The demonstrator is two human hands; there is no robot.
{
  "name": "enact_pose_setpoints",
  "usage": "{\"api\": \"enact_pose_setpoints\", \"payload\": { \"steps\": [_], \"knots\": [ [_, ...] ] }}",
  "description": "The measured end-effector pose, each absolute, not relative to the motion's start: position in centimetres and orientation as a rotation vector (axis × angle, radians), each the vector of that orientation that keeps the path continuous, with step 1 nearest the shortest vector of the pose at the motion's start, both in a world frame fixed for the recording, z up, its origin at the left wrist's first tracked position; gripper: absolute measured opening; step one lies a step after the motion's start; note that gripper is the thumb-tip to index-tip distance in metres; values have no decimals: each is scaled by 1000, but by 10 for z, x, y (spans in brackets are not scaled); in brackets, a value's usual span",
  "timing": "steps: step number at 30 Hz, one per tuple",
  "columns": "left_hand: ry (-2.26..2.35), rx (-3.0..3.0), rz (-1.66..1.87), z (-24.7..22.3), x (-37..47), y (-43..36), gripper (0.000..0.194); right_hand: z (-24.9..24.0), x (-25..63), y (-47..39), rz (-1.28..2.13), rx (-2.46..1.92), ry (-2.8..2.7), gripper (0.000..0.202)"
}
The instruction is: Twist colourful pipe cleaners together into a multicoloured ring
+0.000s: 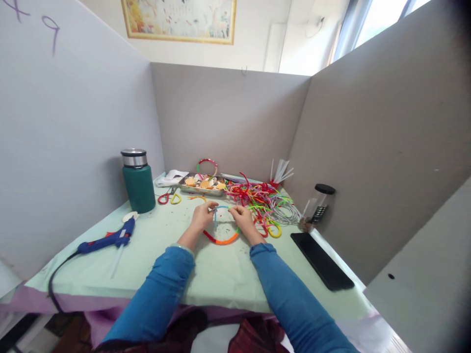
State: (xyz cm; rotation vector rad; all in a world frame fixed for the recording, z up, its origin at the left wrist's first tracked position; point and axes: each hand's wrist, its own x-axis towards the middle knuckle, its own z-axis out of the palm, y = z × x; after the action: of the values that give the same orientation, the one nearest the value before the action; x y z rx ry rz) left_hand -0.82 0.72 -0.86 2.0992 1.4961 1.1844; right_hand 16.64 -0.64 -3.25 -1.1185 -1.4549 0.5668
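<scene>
A ring (pixel 227 241) wrapped in red, orange, green and light blue stands or lies at the middle of the table, between my hands. My left hand (pixel 202 215) pinches its light blue part at the upper left, where a blue strand (pixel 215 220) hangs down. My right hand (pixel 243 219) has its fingers closed on the ring at the upper right, near the meeting of blue and green. The orange and red lower arc is uncovered.
A green bottle (pixel 139 186) and blue glue gun (pixel 110 239) are at left. Behind my hands are a metal tray of shells (pixel 203 190), a finished-looking ring (pixel 207 161) and a pile of pipe cleaners (pixel 253 191). At right lie a black phone (pixel 322 261) and a jar (pixel 320 208).
</scene>
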Motion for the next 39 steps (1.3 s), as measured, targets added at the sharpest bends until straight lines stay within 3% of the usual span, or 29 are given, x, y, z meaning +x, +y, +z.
{"api": "enact_pose_setpoints", "payload": {
  "steps": [9, 39],
  "knots": [
    [1559, 2304, 1207, -9, -8, 6, 19, -28, 166, -9, 585, -1110, -1449, 26],
    [1476, 2166, 1181, -6, -10, 6, 24, -30, 168, -8, 471, -1166, -1470, 28]
  ]
}}
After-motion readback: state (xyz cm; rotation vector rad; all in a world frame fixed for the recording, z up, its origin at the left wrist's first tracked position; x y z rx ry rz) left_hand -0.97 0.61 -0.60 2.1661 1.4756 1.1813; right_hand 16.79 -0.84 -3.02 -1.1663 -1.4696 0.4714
